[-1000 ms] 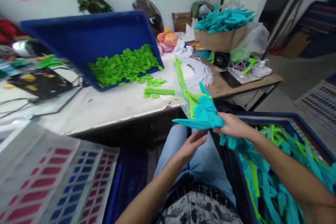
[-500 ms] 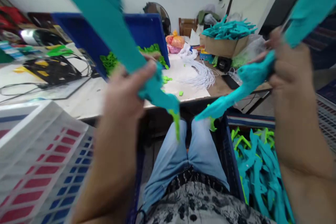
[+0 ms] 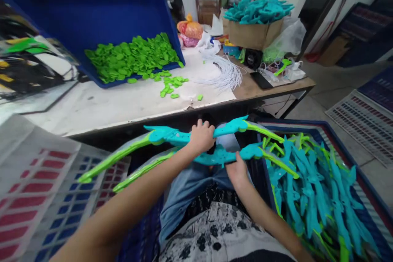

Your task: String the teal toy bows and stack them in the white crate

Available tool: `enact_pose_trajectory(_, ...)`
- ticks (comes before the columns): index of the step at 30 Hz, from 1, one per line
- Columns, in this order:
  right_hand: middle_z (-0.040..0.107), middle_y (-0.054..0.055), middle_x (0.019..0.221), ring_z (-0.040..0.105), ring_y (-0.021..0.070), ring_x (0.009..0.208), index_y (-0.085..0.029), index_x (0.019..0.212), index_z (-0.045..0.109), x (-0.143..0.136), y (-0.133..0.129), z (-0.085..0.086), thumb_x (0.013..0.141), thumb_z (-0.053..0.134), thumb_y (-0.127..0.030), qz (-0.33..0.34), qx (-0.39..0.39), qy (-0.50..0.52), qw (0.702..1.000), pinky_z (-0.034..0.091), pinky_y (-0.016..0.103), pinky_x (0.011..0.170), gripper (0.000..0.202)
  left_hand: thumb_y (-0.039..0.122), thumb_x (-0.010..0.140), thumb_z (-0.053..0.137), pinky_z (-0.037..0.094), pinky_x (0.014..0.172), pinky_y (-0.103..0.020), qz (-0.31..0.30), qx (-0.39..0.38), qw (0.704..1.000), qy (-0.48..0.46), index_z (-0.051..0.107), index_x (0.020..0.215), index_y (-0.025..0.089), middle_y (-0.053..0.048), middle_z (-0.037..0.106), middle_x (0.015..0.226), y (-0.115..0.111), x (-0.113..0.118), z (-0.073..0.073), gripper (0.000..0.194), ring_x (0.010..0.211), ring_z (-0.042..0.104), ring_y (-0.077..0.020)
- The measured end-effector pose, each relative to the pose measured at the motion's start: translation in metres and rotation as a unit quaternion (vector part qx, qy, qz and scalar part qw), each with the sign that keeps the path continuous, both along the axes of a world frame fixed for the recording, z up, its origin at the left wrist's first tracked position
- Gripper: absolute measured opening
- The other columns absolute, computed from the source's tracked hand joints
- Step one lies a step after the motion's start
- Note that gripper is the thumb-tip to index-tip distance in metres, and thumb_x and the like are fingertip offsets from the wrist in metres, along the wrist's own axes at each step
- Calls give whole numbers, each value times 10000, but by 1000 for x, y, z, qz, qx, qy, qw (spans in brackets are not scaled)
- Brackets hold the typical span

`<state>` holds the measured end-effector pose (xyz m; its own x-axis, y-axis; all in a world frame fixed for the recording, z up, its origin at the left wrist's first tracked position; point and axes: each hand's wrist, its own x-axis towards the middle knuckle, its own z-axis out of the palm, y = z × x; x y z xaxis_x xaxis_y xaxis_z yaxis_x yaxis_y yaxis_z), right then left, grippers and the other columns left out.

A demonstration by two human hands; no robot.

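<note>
Two teal toy bows with lime-green limbs lie side by side across my lap. My left hand is closed over the middle of the farther bow. On the nearer bow, my right hand grips the middle from below, its fingers partly hidden. The green limbs of both bows reach out to the left above a white basket and to the right above a blue crate. More teal and green toy bows are heaped in that crate, just right of my right hand.
A tilted blue bin of small green pieces stands on the table. Loose white cords, a phone and a cardboard box of teal parts lie farther right. White basket at left; blue crate at right.
Both hands have come down from high and wide apart to close together over my lap. The bows, raised and slanted before, now lie crosswise, roughly level. The view has shifted.
</note>
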<state>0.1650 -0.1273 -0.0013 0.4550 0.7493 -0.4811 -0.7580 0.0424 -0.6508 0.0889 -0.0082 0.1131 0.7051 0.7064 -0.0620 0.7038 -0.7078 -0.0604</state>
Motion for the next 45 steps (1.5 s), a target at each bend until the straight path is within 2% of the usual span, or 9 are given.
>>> enact_pose_trajectory(3,702,17,916,645,228,1004,-251,845,521,-20,-9,-14,897,478,-452,-25,-35,70,997,520,434,902,212,362,864,537,434,825,-450,34,4,999,-7,616,1067,132,-177,554,1136,7,5,-47,317,1158,410,-384)
enact_pose_trajectory(7,710,66,964,669,218,980,-207,907,528,-26,-25,-13,848,615,-441,18,-53,134,989,495,420,927,256,344,876,489,425,828,-468,64,-16,998,-22,598,1112,119,-200,538,1160,17,9,-79,344,1204,380,-413)
enact_pose_trajectory(17,724,101,863,691,195,820,-139,890,642,-1,-31,6,760,654,-576,320,-168,48,931,486,385,884,456,283,867,470,402,881,-527,106,-36,991,-74,485,1343,154,-205,498,1315,29,-2,-103,493,1306,311,-434)
enact_pose_trajectory(22,685,39,706,625,172,684,-157,708,687,35,19,54,819,596,-437,532,-119,-376,749,477,292,697,315,231,849,486,391,933,-540,145,-67,981,-111,454,1385,147,-183,492,1367,35,-6,-106,544,1333,309,-425)
enact_pose_trajectory(26,675,97,971,580,224,942,-172,979,696,54,153,93,926,443,-272,313,-26,-763,564,427,347,891,276,210,828,514,358,998,-557,165,-65,972,-155,441,1398,165,-181,430,1439,37,-9,-111,576,1402,225,-391)
enact_pose_trajectory(30,579,176,1149,489,291,1066,-112,1147,631,47,266,106,892,544,-285,256,-57,-866,426,408,401,936,321,242,811,576,316,1046,-579,147,-51,965,-210,445,1395,189,-192,299,1519,29,-22,-118,601,1428,162,-396)
enact_pose_trajectory(34,562,165,1180,471,292,1062,-114,1102,646,51,293,100,883,561,-260,357,-36,-870,338,397,414,929,277,200,821,568,397,995,-542,140,-82,959,-232,474,1369,194,-194,323,1503,27,-37,-122,556,1416,203,-400)
enact_pose_trajectory(40,549,164,1227,463,293,1090,-153,1243,567,77,271,91,909,496,-203,335,18,-885,324,409,432,898,345,286,783,635,365,1039,-527,147,-173,934,-276,328,1446,142,-232,341,1475,60,-69,-113,744,1368,316,-391)
enact_pose_trajectory(45,644,137,1118,544,257,1058,-150,1161,601,67,228,83,907,552,-310,289,148,-839,437,441,422,924,304,294,721,686,410,1019,-447,83,-306,920,-231,284,1455,145,-200,525,1335,93,-91,-114,850,1240,500,-329)
